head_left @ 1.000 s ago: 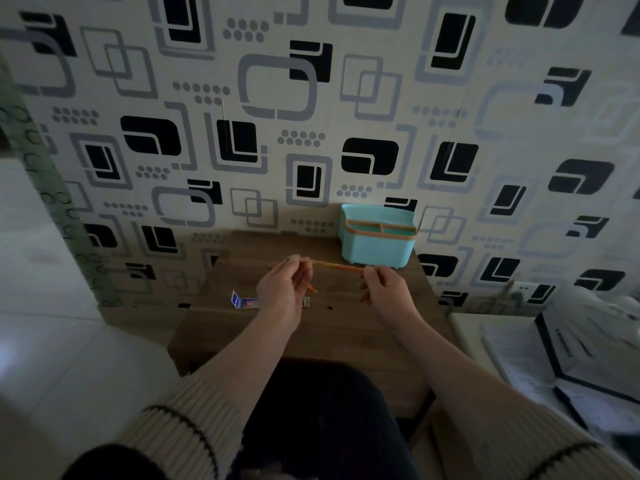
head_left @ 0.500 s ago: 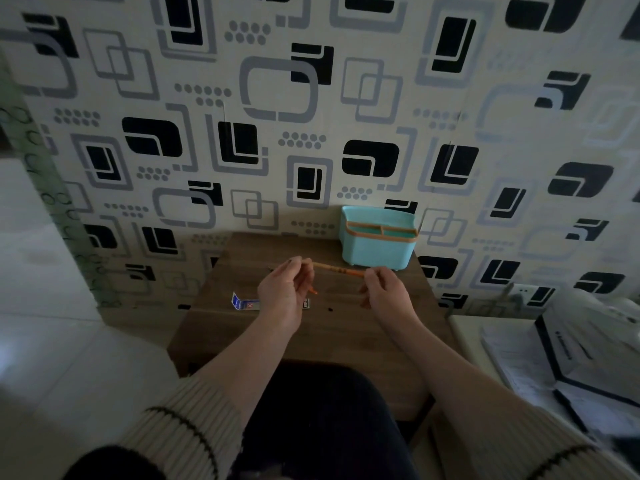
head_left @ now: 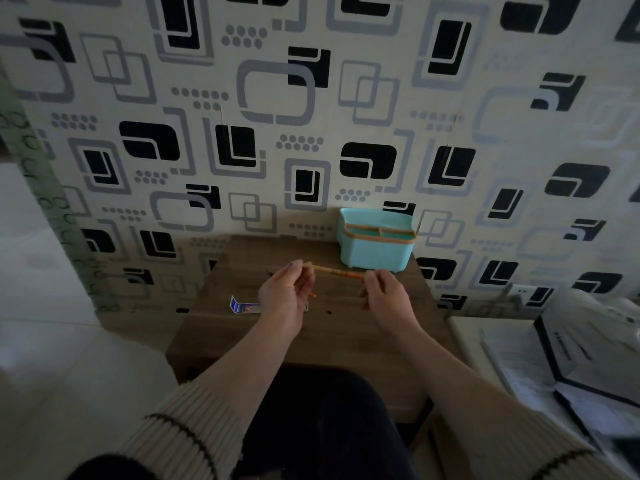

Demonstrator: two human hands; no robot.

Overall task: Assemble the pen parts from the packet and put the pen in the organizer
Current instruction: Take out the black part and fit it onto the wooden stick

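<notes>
Pen (head_left: 334, 270), a slim orange-tan barrel, is held level above the wooden table (head_left: 346, 327), its left end pinched by the left hand (head_left: 285, 296) and its right end by the fingertips of the right hand (head_left: 384, 294); such a two-ended grip suits pressing parts together along one axis. The packet (head_left: 242, 305) is left flat at the left. The teal organizer (head_left: 377, 244) is set at the far right, open top ready for the pen
</notes>
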